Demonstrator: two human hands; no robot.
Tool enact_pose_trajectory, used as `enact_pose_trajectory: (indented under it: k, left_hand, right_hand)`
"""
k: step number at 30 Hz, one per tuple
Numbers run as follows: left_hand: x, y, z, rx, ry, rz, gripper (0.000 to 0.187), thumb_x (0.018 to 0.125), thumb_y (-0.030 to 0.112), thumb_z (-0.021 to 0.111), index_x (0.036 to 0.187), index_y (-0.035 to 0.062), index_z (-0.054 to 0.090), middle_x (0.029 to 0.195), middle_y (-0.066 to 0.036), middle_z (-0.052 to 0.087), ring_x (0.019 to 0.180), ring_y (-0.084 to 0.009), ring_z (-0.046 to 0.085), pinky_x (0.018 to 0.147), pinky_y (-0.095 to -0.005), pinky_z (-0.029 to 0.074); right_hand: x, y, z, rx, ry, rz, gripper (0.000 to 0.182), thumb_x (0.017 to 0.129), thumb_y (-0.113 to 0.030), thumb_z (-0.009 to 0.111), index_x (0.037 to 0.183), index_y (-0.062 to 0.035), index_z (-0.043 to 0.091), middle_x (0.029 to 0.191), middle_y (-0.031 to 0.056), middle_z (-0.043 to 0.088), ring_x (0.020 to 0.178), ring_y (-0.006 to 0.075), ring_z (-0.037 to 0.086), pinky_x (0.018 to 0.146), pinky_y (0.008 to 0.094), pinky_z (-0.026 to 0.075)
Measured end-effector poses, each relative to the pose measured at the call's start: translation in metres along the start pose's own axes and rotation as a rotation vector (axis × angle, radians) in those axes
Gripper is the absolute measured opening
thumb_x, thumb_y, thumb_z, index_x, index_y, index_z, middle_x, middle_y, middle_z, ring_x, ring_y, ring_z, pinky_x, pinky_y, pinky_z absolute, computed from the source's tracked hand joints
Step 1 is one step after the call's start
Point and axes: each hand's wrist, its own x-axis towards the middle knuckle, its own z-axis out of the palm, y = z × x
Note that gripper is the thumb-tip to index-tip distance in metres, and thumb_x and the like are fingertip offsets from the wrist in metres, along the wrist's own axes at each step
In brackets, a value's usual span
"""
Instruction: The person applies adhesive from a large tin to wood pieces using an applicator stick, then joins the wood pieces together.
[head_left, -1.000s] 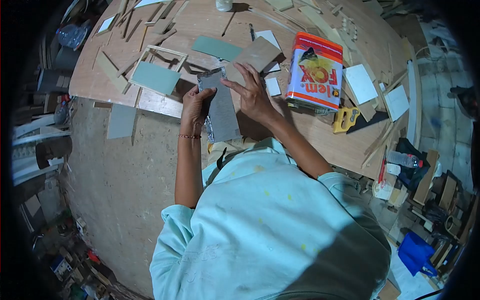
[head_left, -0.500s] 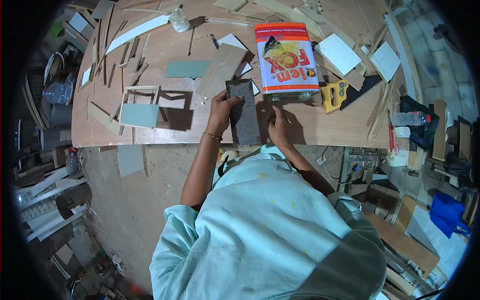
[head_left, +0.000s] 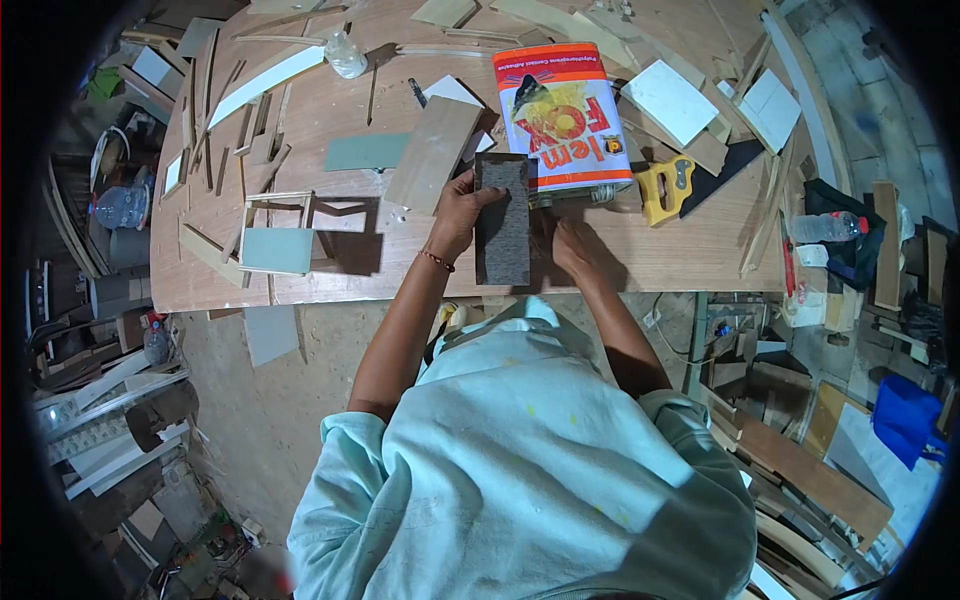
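Gripping dark panel (head_left: 503,240), left hand (head_left: 459,217) lays thumb across face; right hand (head_left: 571,248) just beside, cannot tell whether closed; steady thumb pressure should limit tilting

Looks like a woodworking workshop, with wood strips (head_left: 212,256) toward the table's (head_left: 690,265) left edge and a saw (head_left: 712,185) near its front-right corner.

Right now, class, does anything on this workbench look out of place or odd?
Yes: the adhesive tin, just beyond the dark panel in the left hand, seems to lie on its side, its lettering upside down in this view; tins usually stand upright. I see no spill beside it.
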Motion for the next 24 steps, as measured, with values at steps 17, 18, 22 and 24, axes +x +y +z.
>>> enact_pose_trajectory:
  k: [17,18,22,24]
  left_hand:
    - [0.004,-0.010,0.002,-0.033,-0.011,-0.038,0.018,0.071,-0.005,0.059,0.088,0.0018,0.058,0.082,-0.007,0.062,0.069,-0.0126,0.059,0.065,-0.0252,0.048]
    - [0.003,-0.010,0.003,-0.042,-0.009,-0.029,0.018,0.071,-0.005,0.059,0.088,0.0020,0.058,0.082,-0.006,0.062,0.070,-0.0126,0.059,0.065,-0.0253,0.048]
    - [0.002,-0.011,0.003,-0.052,-0.002,-0.020,0.018,0.072,-0.005,0.059,0.088,0.0023,0.059,0.082,-0.006,0.062,0.070,-0.0126,0.059,0.065,-0.0257,0.048]
    - [0.001,-0.011,0.004,-0.030,0.004,-0.013,0.018,0.071,-0.005,0.059,0.088,0.0022,0.059,0.082,-0.006,0.062,0.070,-0.0126,0.059,0.065,-0.0258,0.048]
  right_hand:
    - [0.010,-0.004,0.000,0.500,0.268,-0.179,0.042,0.079,-0.037,0.049,0.107,-0.0062,0.051,0.105,0.0210,0.055,0.095,0.0364,0.054,0.078,0.0441,0.042]
    - [0.008,-0.008,-0.007,0.501,0.269,-0.182,0.042,0.079,-0.037,0.049,0.107,-0.0062,0.051,0.105,0.0210,0.055,0.095,0.0364,0.054,0.078,0.0441,0.042]
    - [0.016,-0.012,-0.007,0.325,0.051,-0.111,0.036,0.078,-0.034,0.050,0.095,-0.0030,0.057,0.090,0.0213,0.060,0.085,0.0365,0.058,0.073,0.0428,0.045]
    - [0.018,-0.010,-0.002,0.218,0.100,-0.164,0.034,0.078,-0.033,0.050,0.091,-0.0023,0.059,0.087,0.0215,0.061,0.082,0.0365,0.058,0.071,0.0430,0.045]
